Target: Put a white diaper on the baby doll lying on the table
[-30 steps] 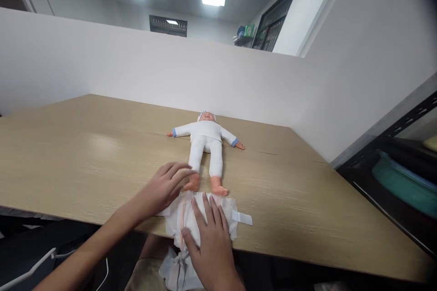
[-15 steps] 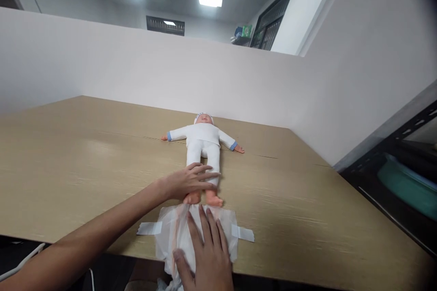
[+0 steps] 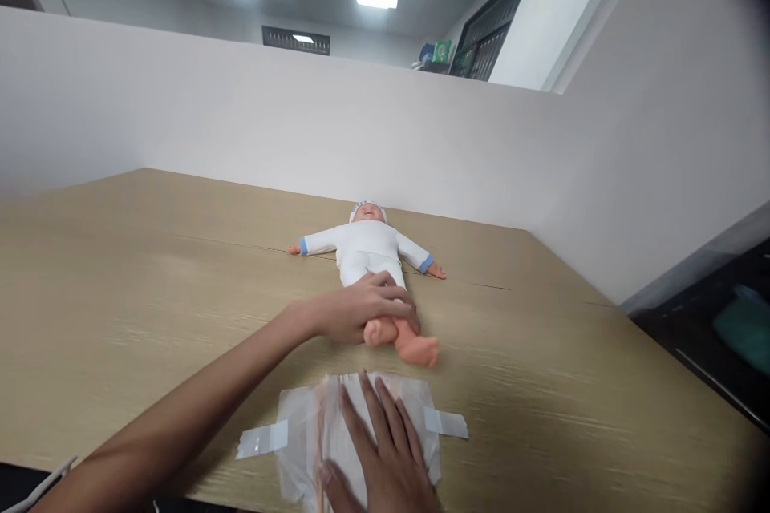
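Observation:
A baby doll point(image 3: 370, 239) in a white outfit with blue cuffs and a patterned cap lies on its back, head toward the wall. My left hand point(image 3: 366, 306) is wrapped round both of its lower legs, bringing the bare feet together. Nearer to me an unfolded white diaper point(image 3: 301, 417) lies flat, a pale side tab sticking out to each side. My right hand point(image 3: 385, 449) rests palm down on the diaper's middle, fingers spread. The diaper's lower end is hidden by this hand and the frame's bottom edge.
The wooden table point(image 3: 150, 296) reaches back to a white partition wall point(image 3: 241, 120). At the right a dark rack point(image 3: 710, 329) holds something green. Beyond the partition, a green package point(image 3: 442, 51) stands at the back.
My left hand has closed round the doll's legs, drawing the feet together and slightly up. My right hand stays spread on the diaper. The camera view has shifted a little.

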Demonstrator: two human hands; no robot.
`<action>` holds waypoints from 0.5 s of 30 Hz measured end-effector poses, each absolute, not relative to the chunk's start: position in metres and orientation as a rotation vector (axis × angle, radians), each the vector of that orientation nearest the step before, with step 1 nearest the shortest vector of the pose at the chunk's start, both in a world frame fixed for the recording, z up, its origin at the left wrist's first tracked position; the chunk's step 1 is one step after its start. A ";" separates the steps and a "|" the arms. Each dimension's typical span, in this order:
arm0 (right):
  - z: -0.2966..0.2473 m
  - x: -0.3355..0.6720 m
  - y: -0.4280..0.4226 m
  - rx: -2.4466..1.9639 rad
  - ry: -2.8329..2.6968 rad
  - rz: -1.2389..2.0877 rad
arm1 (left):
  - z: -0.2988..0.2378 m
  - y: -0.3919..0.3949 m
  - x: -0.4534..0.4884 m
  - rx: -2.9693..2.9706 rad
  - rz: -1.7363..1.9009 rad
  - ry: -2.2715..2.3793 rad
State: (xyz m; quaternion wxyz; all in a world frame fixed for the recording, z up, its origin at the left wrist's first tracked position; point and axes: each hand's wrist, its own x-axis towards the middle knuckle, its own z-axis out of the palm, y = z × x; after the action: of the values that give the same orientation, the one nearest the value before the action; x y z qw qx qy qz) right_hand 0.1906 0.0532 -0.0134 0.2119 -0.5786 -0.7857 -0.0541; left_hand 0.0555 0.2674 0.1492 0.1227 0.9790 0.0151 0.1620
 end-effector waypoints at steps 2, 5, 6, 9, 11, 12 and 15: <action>-0.004 0.189 0.061 -1.637 -2.167 -0.094 | 0.171 0.273 0.053 2.730 0.506 0.006; 0.012 0.181 0.074 -1.694 -2.120 0.002 | 0.191 0.285 0.050 2.627 0.549 0.028; 0.018 0.179 0.080 -1.719 -2.110 0.049 | 0.195 0.288 0.049 2.606 0.560 0.056; 0.032 0.174 0.102 -1.772 -2.096 0.193 | 0.202 0.298 0.046 2.571 0.602 0.140; 0.040 0.174 0.122 -1.788 -2.105 0.254 | 0.206 0.302 0.042 2.548 0.638 0.168; 0.042 0.174 0.134 -1.798 -2.108 0.266 | 0.208 0.304 0.041 2.527 0.653 0.164; 0.042 0.178 0.174 -1.833 -2.111 0.240 | 0.212 0.309 0.036 2.460 0.691 0.154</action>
State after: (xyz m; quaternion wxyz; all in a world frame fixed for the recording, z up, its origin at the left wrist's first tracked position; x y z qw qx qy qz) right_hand 0.1778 0.1741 0.0417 0.1668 -0.6440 -0.7418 0.0843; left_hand 0.0361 0.3090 0.2123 0.2868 0.9206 0.0576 0.2587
